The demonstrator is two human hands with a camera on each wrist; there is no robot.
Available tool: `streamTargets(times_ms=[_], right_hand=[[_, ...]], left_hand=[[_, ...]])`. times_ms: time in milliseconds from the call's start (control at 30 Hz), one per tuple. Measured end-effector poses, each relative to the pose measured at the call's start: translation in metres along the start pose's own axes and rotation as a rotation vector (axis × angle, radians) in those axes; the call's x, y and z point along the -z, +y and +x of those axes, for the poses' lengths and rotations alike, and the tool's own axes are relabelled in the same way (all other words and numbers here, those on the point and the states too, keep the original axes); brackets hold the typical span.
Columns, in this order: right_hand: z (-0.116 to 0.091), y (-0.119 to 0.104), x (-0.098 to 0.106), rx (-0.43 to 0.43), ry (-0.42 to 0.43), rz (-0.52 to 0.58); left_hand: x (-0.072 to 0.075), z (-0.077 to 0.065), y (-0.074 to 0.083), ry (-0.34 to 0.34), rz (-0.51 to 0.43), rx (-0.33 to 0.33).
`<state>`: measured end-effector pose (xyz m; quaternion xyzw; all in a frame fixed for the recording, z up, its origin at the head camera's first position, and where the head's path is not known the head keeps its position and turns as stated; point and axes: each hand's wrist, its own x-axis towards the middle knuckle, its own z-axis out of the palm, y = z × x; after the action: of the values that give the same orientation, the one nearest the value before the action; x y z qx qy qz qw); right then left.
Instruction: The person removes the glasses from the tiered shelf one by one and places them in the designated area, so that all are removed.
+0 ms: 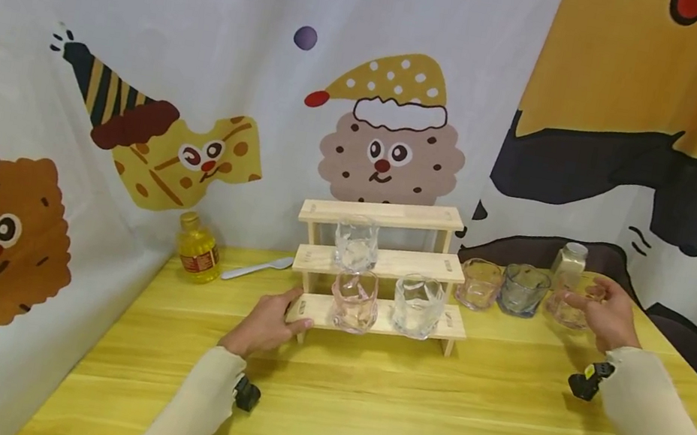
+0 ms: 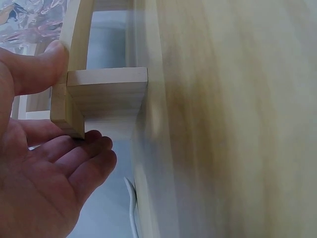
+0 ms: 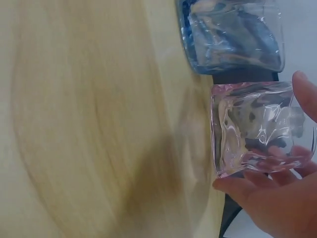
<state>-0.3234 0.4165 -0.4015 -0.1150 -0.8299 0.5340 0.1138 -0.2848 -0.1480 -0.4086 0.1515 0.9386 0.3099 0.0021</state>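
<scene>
Gripping a pink-tinted glass [image 1: 570, 306] near the tabletop's [image 1: 399, 416] far right edge, the right hand [image 1: 607, 313] is curling its fingers around it; the left hand [image 1: 268, 323] is pinching the wooden rack's [image 1: 382, 262] lower left corner.

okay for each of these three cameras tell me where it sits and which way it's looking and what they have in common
Head: worn on the head, looking forward and down at the table; shows both sleeved forearms, left hand on the wooden rack, right hand around a pink glass.
Left wrist: beside the left hand, facing the rack's corner post.
Right wrist: by the right hand, facing the pink glass and a blue glass.
Shared: head and right wrist both show these glasses.
</scene>
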Motion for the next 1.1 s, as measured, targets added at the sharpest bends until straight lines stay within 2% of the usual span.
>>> streamTargets(times_ms=[100,300,600,867,967,1100], right_hand=[[0.004,0.001,-0.002,0.024,-0.036,-0.004],[0.008,0.002,0.003,0.060,-0.173,-0.042],[0.013,0.002,0.006,0.043,-0.227,-0.039],[0.017,-0.005,0.004,0.020,-0.216,-0.099],[0.019,-0.007,0.003,0.026,-0.243,-0.120],[0.017,-0.012,0.007,0.024,-0.293,-0.204]], left_hand=[[0.000,0.000,-0.001,-0.007,-0.002,0.006],[0.000,0.002,-0.002,0.009,0.002,-0.007],[-0.001,0.001,-0.002,0.008,0.015,0.004],[-0.002,0.001,-0.002,0.007,-0.017,0.010],[0.000,0.000,-0.002,0.013,-0.008,0.006],[0.000,0.000,-0.002,0.015,0.003,0.000]])
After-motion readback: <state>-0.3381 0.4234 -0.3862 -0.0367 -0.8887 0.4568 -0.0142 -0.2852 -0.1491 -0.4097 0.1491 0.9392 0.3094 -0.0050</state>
